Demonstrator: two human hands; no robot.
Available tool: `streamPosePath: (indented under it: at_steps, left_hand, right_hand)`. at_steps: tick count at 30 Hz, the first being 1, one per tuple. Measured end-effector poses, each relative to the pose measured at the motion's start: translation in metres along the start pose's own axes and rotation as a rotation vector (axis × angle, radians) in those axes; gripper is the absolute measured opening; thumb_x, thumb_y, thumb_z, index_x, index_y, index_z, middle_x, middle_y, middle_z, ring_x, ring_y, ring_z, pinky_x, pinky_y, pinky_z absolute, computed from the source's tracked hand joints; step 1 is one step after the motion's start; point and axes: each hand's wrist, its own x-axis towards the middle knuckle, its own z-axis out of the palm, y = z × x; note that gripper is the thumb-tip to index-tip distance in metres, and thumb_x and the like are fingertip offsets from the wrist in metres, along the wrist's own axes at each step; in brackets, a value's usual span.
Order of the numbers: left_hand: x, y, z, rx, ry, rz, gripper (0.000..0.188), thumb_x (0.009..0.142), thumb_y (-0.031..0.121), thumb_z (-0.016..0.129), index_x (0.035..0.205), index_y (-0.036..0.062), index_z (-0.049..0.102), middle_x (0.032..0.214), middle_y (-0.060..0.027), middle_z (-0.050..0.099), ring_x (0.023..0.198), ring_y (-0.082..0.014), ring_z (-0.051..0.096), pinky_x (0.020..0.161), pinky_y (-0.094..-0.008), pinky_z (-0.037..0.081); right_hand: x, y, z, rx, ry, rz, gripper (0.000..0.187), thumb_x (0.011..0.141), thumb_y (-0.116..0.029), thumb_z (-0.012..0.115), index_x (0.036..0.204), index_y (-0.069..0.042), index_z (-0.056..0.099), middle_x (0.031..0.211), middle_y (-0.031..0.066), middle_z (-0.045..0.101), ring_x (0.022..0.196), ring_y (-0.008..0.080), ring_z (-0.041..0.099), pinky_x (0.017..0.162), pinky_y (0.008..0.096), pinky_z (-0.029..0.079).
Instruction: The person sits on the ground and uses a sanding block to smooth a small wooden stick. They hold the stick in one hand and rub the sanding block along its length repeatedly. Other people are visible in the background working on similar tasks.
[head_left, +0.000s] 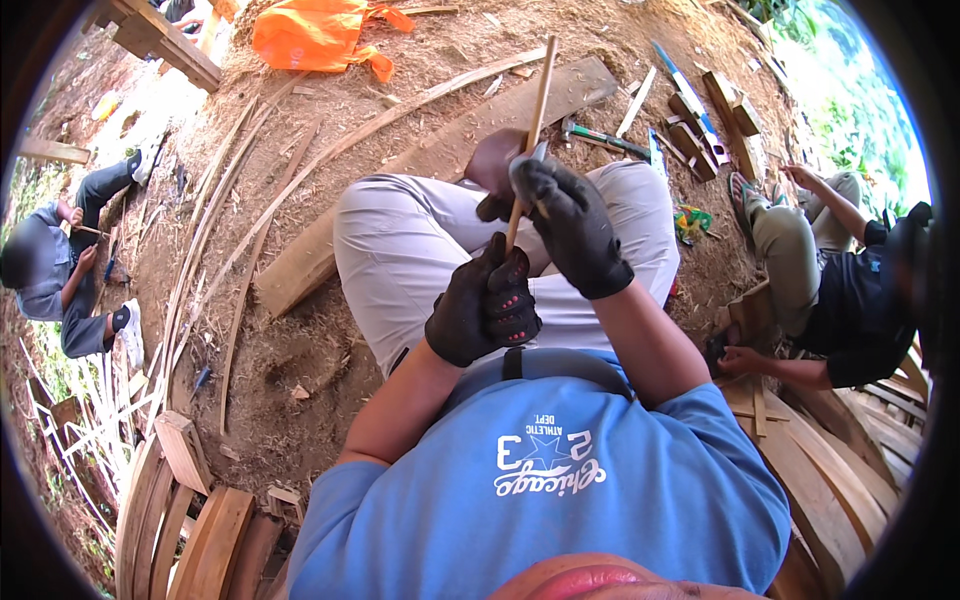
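A thin wooden stick (542,90) stands slanted in front of my chest, its far end pointing up and away. Wrapped round its lower end is my left hand (485,308), in a dark work glove with fingertips showing. My right hand (575,215), gloved too, is closed higher up on what looks like a knife (538,154); its short grey blade lies against the stick, and its handle is hidden in the fist. Beyond my hands, over my crossed legs, is a brown shape (493,162) that I cannot make out.
A plank (300,272) and long thin strips lie on shaving-strewn ground. Beyond are an orange bag (310,38), a hammer (612,142) and a blue-white level (692,98). People sit at left and right. Curved boards (215,540) flank me.
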Motion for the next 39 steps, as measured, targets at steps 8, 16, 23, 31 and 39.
streamPosePath:
  at_steps: [8,16,23,31,39]
  left_hand:
    - [-0.009,-0.001,-0.004,-0.013,-0.039,0.030,0.043,0.112,0.055,0.038,0.091,0.0196,0.051,0.059,0.0064,0.033,0.046,-0.0126,0.032,0.050,-0.0326,0.031]
    - [-0.014,-0.002,-0.006,0.065,-0.109,0.112,0.038,0.110,0.055,0.048,0.095,0.0199,0.049,0.064,0.0073,0.035,0.049,-0.0120,0.035,0.051,-0.0327,0.032]
    - [-0.008,0.006,0.001,0.049,-0.173,0.036,0.044,0.110,0.055,0.046,0.086,0.0184,0.046,0.061,0.0061,0.032,0.048,-0.0118,0.032,0.051,-0.0313,0.030]
    - [-0.010,0.005,0.016,0.319,0.009,0.176,0.044,0.112,0.051,0.048,0.087,0.0151,0.050,0.060,0.0053,0.031,0.048,-0.0112,0.031,0.049,-0.0297,0.027]
    - [-0.013,0.004,0.022,0.471,0.111,0.250,0.037,0.114,0.045,0.050,0.107,0.0096,0.059,0.066,0.0046,0.035,0.053,-0.0098,0.035,0.052,-0.0289,0.030]
  right_hand:
    - [-0.033,-0.010,0.013,-0.394,-0.087,-0.115,0.029,0.105,-0.029,0.057,0.108,-0.003,0.066,0.091,0.0065,0.063,0.084,0.0184,0.064,0.080,0.0358,0.051]
    - [-0.035,-0.012,0.014,-0.356,-0.079,-0.131,0.024,0.104,-0.025,0.063,0.092,-0.004,0.064,0.086,0.0065,0.061,0.080,0.0195,0.061,0.076,0.0355,0.049]
    - [-0.036,-0.008,0.009,-0.440,-0.091,-0.136,0.021,0.104,-0.020,0.064,0.090,-0.004,0.064,0.085,0.0059,0.060,0.080,0.0187,0.060,0.076,0.0353,0.048]
    - [-0.038,-0.008,0.014,-0.426,-0.032,-0.165,0.017,0.101,-0.018,0.066,0.091,-0.004,0.065,0.083,0.0045,0.060,0.078,0.0175,0.061,0.073,0.0349,0.049]
    - [-0.041,-0.014,0.005,-0.425,-0.096,-0.048,0.023,0.101,-0.025,0.065,0.106,-0.004,0.072,0.097,0.0111,0.068,0.090,0.0226,0.066,0.083,0.0382,0.052]
